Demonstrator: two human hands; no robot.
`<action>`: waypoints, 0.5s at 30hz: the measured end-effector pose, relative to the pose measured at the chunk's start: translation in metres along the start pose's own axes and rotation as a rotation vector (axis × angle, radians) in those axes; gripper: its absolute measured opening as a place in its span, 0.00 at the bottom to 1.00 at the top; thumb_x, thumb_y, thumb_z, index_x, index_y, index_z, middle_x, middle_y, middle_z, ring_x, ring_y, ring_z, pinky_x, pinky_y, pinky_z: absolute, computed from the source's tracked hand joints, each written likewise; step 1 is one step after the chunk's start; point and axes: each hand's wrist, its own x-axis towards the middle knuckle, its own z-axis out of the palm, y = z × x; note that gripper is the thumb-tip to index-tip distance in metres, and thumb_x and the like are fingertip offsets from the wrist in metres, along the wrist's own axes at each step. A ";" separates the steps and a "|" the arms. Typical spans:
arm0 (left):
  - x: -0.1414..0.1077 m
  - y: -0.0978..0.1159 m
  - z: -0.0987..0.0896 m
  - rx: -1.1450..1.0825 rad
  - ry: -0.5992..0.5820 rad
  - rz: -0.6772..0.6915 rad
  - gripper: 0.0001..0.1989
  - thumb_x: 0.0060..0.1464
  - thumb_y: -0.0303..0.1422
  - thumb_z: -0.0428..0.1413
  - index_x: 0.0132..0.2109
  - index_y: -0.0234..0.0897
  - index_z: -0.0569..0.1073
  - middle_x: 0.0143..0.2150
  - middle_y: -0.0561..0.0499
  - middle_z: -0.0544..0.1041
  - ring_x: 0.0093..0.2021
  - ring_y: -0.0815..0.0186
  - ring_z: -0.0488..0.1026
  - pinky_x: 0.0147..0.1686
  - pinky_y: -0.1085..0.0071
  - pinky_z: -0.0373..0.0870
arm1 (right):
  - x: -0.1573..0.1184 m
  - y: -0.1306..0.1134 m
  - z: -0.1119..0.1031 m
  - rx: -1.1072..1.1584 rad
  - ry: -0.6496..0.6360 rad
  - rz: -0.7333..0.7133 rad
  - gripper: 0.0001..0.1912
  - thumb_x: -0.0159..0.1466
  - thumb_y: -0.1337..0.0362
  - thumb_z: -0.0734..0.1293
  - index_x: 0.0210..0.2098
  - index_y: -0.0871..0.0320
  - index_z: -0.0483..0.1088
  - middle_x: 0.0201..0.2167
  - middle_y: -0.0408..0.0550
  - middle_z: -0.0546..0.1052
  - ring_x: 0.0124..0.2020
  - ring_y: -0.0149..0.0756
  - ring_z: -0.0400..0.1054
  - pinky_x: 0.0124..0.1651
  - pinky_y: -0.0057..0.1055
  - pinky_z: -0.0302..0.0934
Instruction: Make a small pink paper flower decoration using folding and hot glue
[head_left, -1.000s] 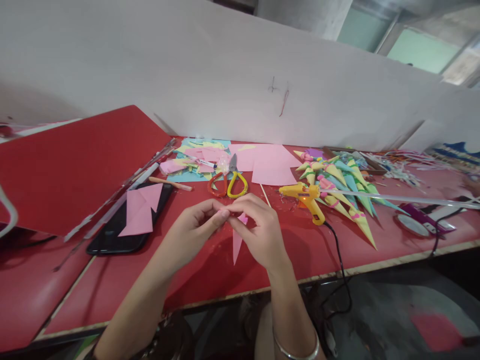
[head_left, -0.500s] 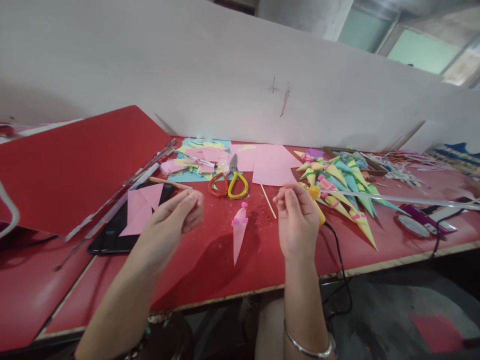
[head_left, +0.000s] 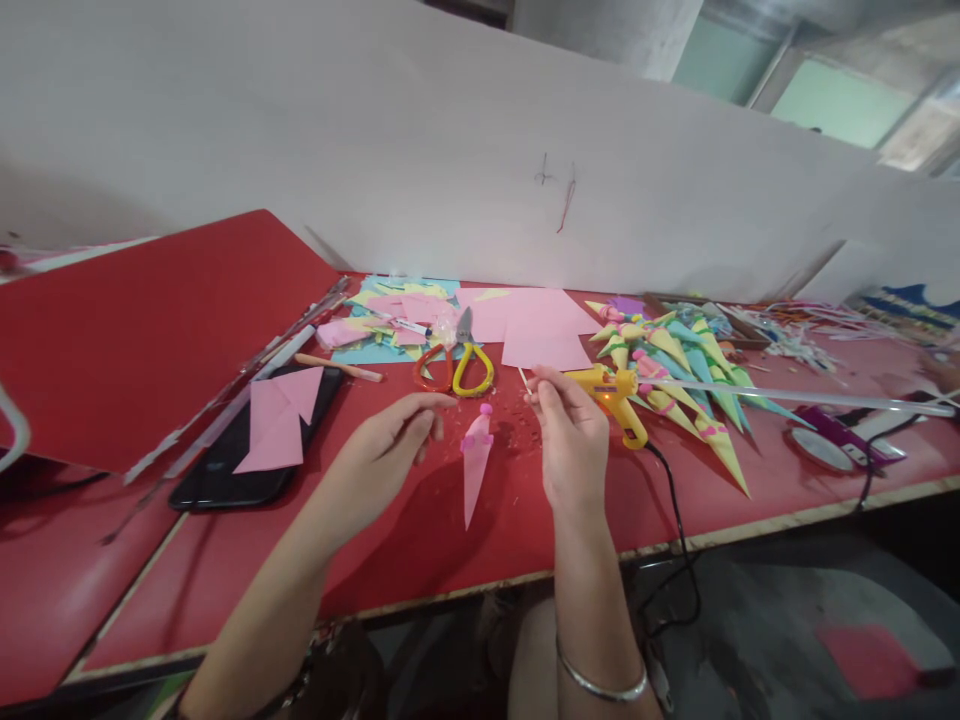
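My left hand point(head_left: 391, 442) hovers left of a small pink paper cone point(head_left: 475, 470), its index finger stretched toward the cone's top. The fingers are loosely apart and I see nothing between them. The cone lies on the red table, point toward me, with a brighter pink band and a pink ball at its wide end. Across from it, my right hand point(head_left: 571, 440) has its thumb and fingers pinched together; what they hold, if anything, is hidden. A thin stick point(head_left: 523, 378) shows just behind those fingertips. Beside that hand rests a yellow glue gun point(head_left: 619, 395) with a clear glue stick point(head_left: 795, 396).
Scissors point(head_left: 454, 368) with red and yellow handles lie behind the cone. Pink sheets point(head_left: 546, 335) and paper scraps point(head_left: 390, 315) are at the back. Left, cut pink pieces point(head_left: 276, 430) rest on a black phone point(head_left: 217, 483). Finished-looking cones point(head_left: 697, 365) pile up right; a black cord point(head_left: 675, 510) hangs down.
Both hands have moved inward toward the cone. My left fingers have loosened from a pinch and the index finger has straightened. The glue gun now shows more beside my right hand.
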 end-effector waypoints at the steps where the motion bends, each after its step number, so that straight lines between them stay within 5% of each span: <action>1: 0.000 0.000 0.001 0.025 0.004 0.003 0.17 0.57 0.38 0.42 0.45 0.37 0.69 0.27 0.54 0.68 0.26 0.68 0.64 0.27 0.74 0.62 | 0.000 0.001 0.000 0.015 -0.009 0.005 0.09 0.56 0.64 0.66 0.36 0.57 0.74 0.30 0.43 0.76 0.31 0.28 0.69 0.37 0.28 0.64; 7: -0.001 0.000 0.009 0.147 -0.010 -0.004 0.17 0.57 0.35 0.40 0.47 0.38 0.69 0.43 0.49 0.75 0.42 0.62 0.71 0.43 0.70 0.65 | -0.003 -0.004 0.003 0.006 -0.076 0.007 0.09 0.58 0.62 0.64 0.34 0.59 0.74 0.24 0.42 0.76 0.24 0.27 0.69 0.31 0.28 0.67; 11: -0.001 0.001 0.011 0.246 -0.037 -0.023 0.18 0.58 0.39 0.41 0.47 0.37 0.69 0.45 0.46 0.76 0.46 0.58 0.71 0.44 0.66 0.64 | -0.006 -0.009 0.004 -0.125 -0.122 -0.019 0.08 0.57 0.62 0.66 0.28 0.60 0.74 0.20 0.41 0.74 0.20 0.27 0.68 0.25 0.25 0.65; 15: -0.001 0.003 0.017 0.433 -0.077 -0.112 0.23 0.57 0.45 0.42 0.53 0.36 0.66 0.45 0.41 0.75 0.45 0.52 0.72 0.41 0.62 0.65 | -0.005 -0.006 0.004 -0.146 -0.129 -0.008 0.07 0.55 0.64 0.67 0.33 0.58 0.75 0.32 0.45 0.78 0.31 0.31 0.73 0.36 0.29 0.69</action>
